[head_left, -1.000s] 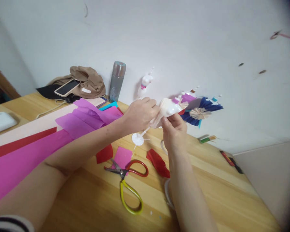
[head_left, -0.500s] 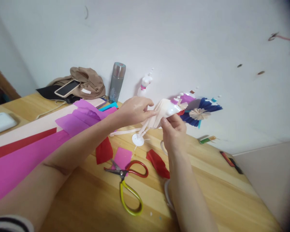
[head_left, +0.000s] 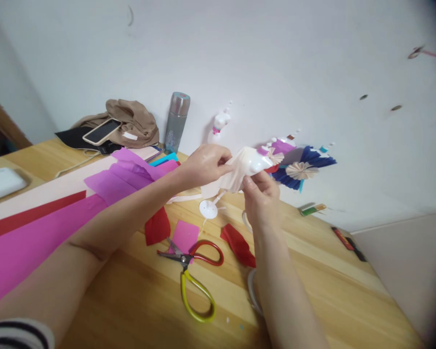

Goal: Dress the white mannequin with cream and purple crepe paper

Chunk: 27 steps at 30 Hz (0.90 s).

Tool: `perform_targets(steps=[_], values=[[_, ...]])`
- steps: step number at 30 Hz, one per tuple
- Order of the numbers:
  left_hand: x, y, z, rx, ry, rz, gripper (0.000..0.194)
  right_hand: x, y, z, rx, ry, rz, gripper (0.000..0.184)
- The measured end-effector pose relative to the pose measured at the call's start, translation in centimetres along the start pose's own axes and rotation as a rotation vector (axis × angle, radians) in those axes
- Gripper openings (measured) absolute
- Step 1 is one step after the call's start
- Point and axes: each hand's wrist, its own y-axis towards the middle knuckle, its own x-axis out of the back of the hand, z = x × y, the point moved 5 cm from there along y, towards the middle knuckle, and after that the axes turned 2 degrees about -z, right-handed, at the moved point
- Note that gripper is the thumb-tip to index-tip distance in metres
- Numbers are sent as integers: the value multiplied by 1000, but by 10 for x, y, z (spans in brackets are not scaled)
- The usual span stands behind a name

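A small white mannequin [head_left: 258, 163] with a round base [head_left: 208, 209] is tilted over above the table. Cream crepe paper [head_left: 236, 170] wraps its lower body like a skirt. My right hand [head_left: 262, 194] grips the mannequin and the paper at the near side, thumb on top. From the left, my left hand [head_left: 211, 164] pinches the paper's edge between curled fingers. Some of the paper's far side is hidden behind the hands. Below them, red-and-yellow-handled scissors [head_left: 184, 261] lie spread on a pink paper piece [head_left: 186, 235].
Red paper scraps [head_left: 238, 245] and a tape roll [head_left: 253, 291] lie near my right forearm. Other dressed mannequins [head_left: 305, 167] stand by the wall, with a grey thermos [head_left: 177, 123] farther left. Purple paper [head_left: 119, 179], a phone [head_left: 101, 132] and a brown cloth bag [head_left: 136, 118] are at left.
My left fingers have closed from pointing to pinching the cream paper and pulled its edge out leftward. My right hand stays on the mannequin.
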Motion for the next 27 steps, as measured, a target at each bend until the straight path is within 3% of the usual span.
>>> perform_targets(steps=[6, 10, 17, 21, 27], values=[[2, 2, 2, 34, -43, 3, 32, 1, 0, -1, -6, 7, -12, 30], [1, 1, 2, 37, -112, 34, 29, 1, 0, -1, -12, 17, -8, 30], [4, -1, -1, 57, 119, 74, 11, 2, 0, -2, -20, 8, 7, 30], [11, -1, -2, 81, 148, 63, 24, 2, 0, -1, -7, -6, 7, 30], [22, -4, -3, 94, 331, 27, 27, 2, 0, -1, -1, 28, 14, 28]])
